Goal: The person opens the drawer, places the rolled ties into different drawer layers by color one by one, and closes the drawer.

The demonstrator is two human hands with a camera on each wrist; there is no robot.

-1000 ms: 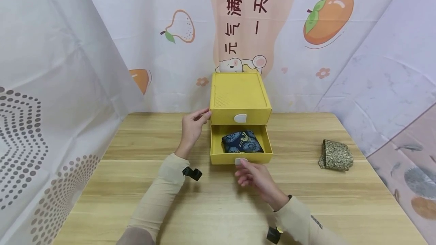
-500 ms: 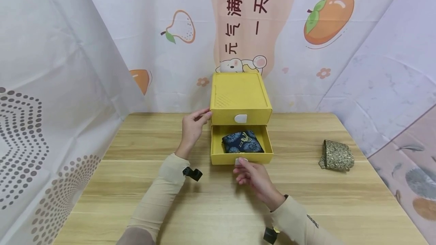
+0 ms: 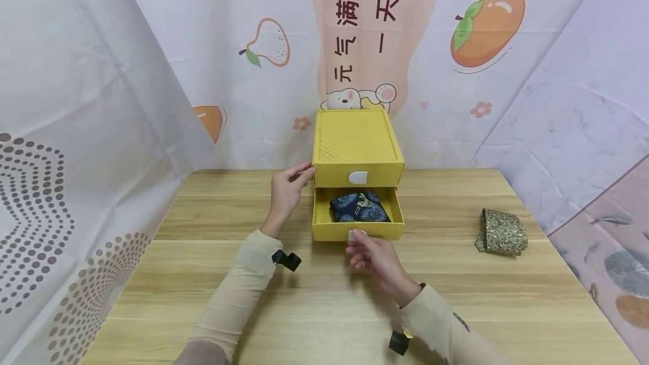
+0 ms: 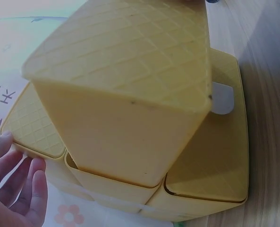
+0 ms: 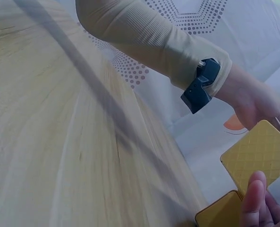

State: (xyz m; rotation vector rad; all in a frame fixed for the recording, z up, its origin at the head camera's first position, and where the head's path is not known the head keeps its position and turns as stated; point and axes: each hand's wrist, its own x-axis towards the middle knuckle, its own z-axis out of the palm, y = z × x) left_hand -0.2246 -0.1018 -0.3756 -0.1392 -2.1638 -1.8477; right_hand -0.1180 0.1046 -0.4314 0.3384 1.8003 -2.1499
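pouch (image 3: 359,207) in drawer (image 3: 357,230), bundle (image 3: 501,232) right

Wooden table (image 3: 213,275) with two things set on it.
A light wood-grain table top is seen, bordered by printed cloth at the back and both sides. A yellow two-drawer box (image 3: 357,145) is placed at the back middle, close to the rear edge; its lower drawer (image 3: 358,228) is pulled partly out over the table, and a dark blue patterned cloth is seen lying inside it. A small folded speckled cloth (image 3: 501,232) is laid flat near the right edge, well apart from the box.
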